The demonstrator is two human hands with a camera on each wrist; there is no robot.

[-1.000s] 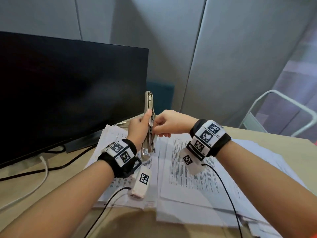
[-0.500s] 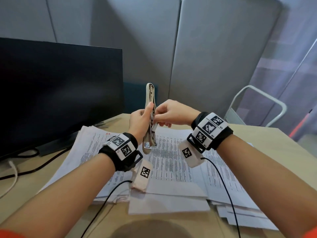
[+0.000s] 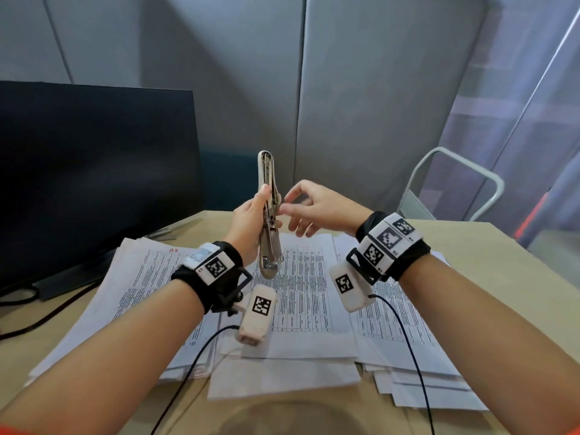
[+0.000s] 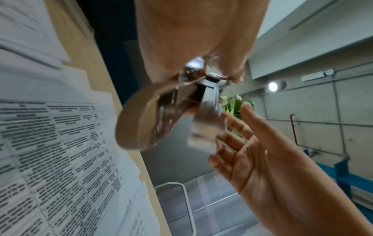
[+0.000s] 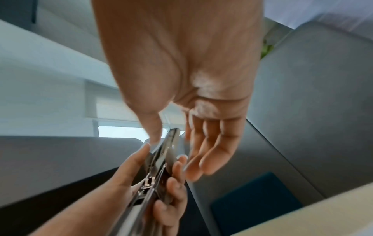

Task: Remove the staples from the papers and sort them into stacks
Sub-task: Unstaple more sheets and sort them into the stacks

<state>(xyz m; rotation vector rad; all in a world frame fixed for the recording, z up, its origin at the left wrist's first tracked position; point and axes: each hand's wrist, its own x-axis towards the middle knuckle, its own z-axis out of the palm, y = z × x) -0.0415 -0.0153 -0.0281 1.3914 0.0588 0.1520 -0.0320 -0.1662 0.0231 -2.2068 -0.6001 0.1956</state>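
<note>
My left hand (image 3: 251, 221) grips a metal stapler (image 3: 268, 215) upright above the desk, thumb on one side and fingers curled round the other. The stapler (image 4: 153, 118) fills the middle of the left wrist view, and in the right wrist view the stapler (image 5: 159, 167) lies in the left hand's fingers (image 5: 173, 182). Just right of it my right hand (image 3: 301, 208) hovers with its fingers spread and holds nothing. That right hand (image 5: 181, 124) shows straight fingers beside the stapler's tip. Printed papers (image 3: 301, 296) lie in overlapping stacks on the desk below both hands.
A dark monitor (image 3: 94, 171) stands at the left with cables (image 3: 40, 318) trailing over the wooden desk (image 3: 502, 265). Grey partition panels (image 3: 361, 105) close the back. A white metal chair frame (image 3: 455, 183) stands behind the desk at the right.
My right hand has let go of the stapler and opened, drawing slightly to the right. The left hand still holds the stapler upright. The head view has shifted right.
</note>
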